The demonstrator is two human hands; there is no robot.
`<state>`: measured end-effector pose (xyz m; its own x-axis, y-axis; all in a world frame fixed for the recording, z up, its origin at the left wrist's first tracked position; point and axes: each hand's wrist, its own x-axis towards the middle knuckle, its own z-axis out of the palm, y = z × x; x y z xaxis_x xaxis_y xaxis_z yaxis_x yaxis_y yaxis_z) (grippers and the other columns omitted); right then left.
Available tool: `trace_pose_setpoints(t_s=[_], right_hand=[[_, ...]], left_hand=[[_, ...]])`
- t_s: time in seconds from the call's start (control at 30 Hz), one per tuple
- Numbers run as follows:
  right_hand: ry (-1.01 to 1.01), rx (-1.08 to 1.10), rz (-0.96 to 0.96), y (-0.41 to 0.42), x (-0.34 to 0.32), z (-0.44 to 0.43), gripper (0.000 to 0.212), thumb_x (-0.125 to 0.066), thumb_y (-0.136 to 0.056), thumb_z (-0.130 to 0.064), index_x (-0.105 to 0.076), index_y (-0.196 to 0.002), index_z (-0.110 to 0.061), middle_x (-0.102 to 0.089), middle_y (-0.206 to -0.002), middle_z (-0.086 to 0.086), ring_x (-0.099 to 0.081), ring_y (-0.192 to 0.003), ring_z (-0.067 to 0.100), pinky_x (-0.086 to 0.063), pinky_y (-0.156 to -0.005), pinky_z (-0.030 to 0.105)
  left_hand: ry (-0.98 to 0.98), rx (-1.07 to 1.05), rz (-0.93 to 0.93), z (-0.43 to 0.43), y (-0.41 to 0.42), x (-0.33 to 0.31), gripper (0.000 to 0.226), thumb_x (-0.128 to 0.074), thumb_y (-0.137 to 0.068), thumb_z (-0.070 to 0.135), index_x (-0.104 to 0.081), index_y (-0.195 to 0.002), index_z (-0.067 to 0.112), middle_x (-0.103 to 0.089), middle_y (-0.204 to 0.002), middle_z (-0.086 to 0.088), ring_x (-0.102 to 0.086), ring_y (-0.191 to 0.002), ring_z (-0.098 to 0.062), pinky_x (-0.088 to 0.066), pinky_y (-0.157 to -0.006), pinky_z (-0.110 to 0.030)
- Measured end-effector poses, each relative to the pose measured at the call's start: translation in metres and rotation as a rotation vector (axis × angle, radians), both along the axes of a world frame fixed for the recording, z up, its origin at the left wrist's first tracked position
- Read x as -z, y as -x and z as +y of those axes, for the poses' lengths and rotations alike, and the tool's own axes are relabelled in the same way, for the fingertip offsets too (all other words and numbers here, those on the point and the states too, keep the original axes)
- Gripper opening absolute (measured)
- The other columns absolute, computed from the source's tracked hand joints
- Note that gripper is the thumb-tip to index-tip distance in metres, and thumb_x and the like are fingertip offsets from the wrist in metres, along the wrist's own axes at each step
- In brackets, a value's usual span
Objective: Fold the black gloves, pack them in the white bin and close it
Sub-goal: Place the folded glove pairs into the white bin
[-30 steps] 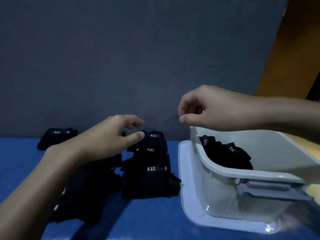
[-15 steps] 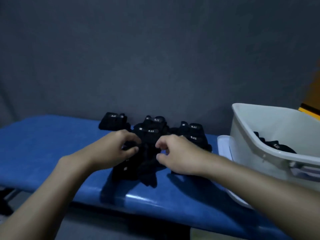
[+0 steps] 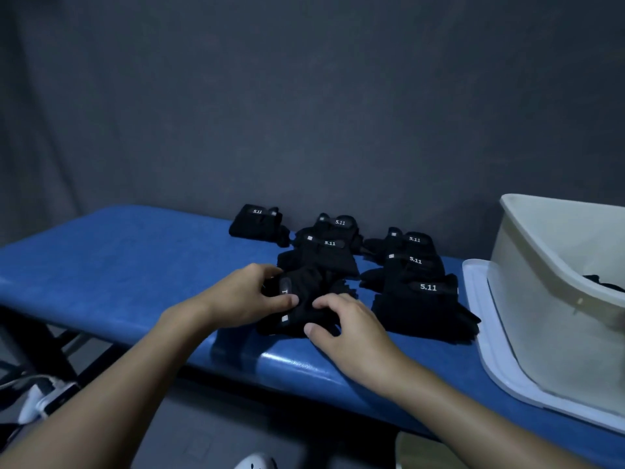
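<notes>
Black fabric bunches under both hands: the left hand (image 3: pixel 248 296) and right hand (image 3: pixel 341 324), over the white bin (image 3: pixel 541 262) a second ago, now pinch a glove (image 3: pixel 304 299) at table centre, bin at three o'clock

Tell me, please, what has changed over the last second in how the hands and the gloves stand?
The right hand left the white bin and came down beside the left hand; both now grip the front glove. The other gloves on the blue bench stayed put.

Blue padded bench (image 3: pixel 135 262), black gloves (image 3: pixel 419 296), white lid (image 3: pixel 480 319)
</notes>
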<state>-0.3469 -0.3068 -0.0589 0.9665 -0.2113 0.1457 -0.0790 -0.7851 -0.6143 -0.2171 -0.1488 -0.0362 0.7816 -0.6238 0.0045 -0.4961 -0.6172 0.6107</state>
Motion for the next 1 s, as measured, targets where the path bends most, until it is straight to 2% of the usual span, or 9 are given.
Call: trace_pose_setpoints(t_s=[0.07, 0.13, 0.2, 0.3, 0.47, 0.6, 0.8, 0.9, 1.0], right_hand=[[-0.045, 0.005, -0.025, 0.003, 0.002, 0.002, 0.047, -0.062, -0.092, -0.041, -0.050, -0.136, -0.027, -0.048, -0.133, -0.013, -0.042, -0.125, 0.006, -0.036, -0.099, 0.021], [-0.092, 0.038, -0.057, 0.005, 0.004, 0.003, 0.051, -0.064, -0.091, -0.040, -0.046, -0.137, -0.026, -0.042, -0.136, -0.013, -0.042, -0.126, 0.005, -0.033, -0.097, 0.018], [-0.124, 0.083, -0.079, 0.007, 0.006, 0.004, 0.053, -0.065, -0.091, -0.038, -0.043, -0.136, -0.024, -0.038, -0.137, -0.012, -0.040, -0.127, 0.006, -0.032, -0.098, 0.017], [-0.159, 0.154, -0.112, 0.009, 0.009, 0.008, 0.050, -0.067, -0.089, -0.034, -0.042, -0.131, -0.022, -0.035, -0.135, -0.006, -0.041, -0.126, 0.010, -0.033, -0.096, 0.018], [-0.203, 0.180, -0.102, 0.009, 0.010, 0.010, 0.051, -0.067, -0.089, -0.037, -0.041, -0.131, -0.024, -0.042, -0.132, -0.004, -0.045, -0.123, 0.013, -0.039, -0.096, 0.024], [-0.240, 0.160, -0.095, 0.011, 0.008, 0.008, 0.055, -0.069, -0.087, -0.034, -0.040, -0.132, -0.027, -0.044, -0.129, -0.008, -0.048, -0.120, 0.011, -0.043, -0.101, 0.031], [-0.306, 0.143, -0.113, 0.013, 0.009, 0.005, 0.060, -0.072, -0.085, -0.028, -0.038, -0.135, -0.026, -0.040, -0.128, -0.009, -0.047, -0.117, 0.007, -0.043, -0.100, 0.026], [-0.385, 0.139, -0.129, 0.014, 0.006, 0.005, 0.063, -0.072, -0.085, -0.026, -0.035, -0.135, -0.028, -0.039, -0.124, -0.009, -0.051, -0.117, 0.008, -0.043, -0.100, 0.027], [-0.440, 0.145, -0.162, 0.011, 0.003, 0.002, 0.062, -0.073, -0.083, -0.028, -0.036, -0.131, -0.037, -0.055, -0.116, -0.007, -0.061, -0.104, 0.014, -0.049, -0.094, 0.030]], left_hand=[[-0.013, 0.005, -0.003, 0.000, 0.002, -0.003, 0.020, -0.074, -0.084, 0.044, -0.066, -0.097, 0.031, -0.069, -0.089, 0.016, -0.063, -0.080, 0.007, -0.046, -0.069, -0.012], [-0.038, -0.028, 0.015, 0.002, 0.002, -0.006, 0.023, -0.075, -0.082, 0.047, -0.061, -0.087, 0.030, -0.066, -0.082, 0.014, -0.061, -0.072, 0.003, -0.042, -0.062, -0.015], [-0.088, -0.087, 0.041, 0.006, 0.001, -0.009, 0.031, -0.075, -0.081, 0.052, -0.060, -0.091, 0.026, -0.066, -0.084, 0.006, -0.063, -0.074, -0.006, -0.046, -0.065, -0.023], [-0.139, -0.158, 0.070, 0.011, 0.000, -0.011, 0.039, -0.069, -0.081, 0.061, -0.059, -0.096, 0.025, -0.068, -0.093, 0.002, -0.066, -0.084, -0.014, -0.054, -0.083, -0.035], [0.057, -0.201, 0.175, 0.012, 0.007, -0.011, 0.038, -0.071, -0.083, 0.055, -0.061, -0.096, 0.021, -0.071, -0.089, -0.006, -0.064, -0.070, -0.015, -0.052, -0.067, -0.031], [0.117, -0.229, 0.260, 0.007, 0.015, -0.017, 0.050, -0.064, -0.086, 0.059, -0.072, -0.094, 0.010, -0.077, -0.087, -0.006, -0.074, -0.082, -0.022, -0.059, -0.083, -0.039], [0.204, -0.157, 0.354, 0.008, 0.012, -0.018, 0.021, -0.068, -0.091, 0.026, -0.070, -0.099, 0.007, -0.077, -0.092, -0.010, -0.074, -0.090, -0.027, -0.058, -0.087, -0.041], [0.371, -0.098, 0.450, 0.010, 0.013, -0.021, 0.013, -0.062, -0.094, 0.011, -0.064, -0.102, 0.001, -0.074, -0.093, -0.017, -0.072, -0.084, -0.032, -0.057, -0.080, -0.041], [0.581, -0.023, 0.496, 0.010, 0.017, -0.024, 0.011, -0.058, -0.094, 0.000, -0.061, -0.105, -0.002, -0.070, -0.091, -0.020, -0.065, -0.084, -0.032, -0.053, -0.077, -0.039]])
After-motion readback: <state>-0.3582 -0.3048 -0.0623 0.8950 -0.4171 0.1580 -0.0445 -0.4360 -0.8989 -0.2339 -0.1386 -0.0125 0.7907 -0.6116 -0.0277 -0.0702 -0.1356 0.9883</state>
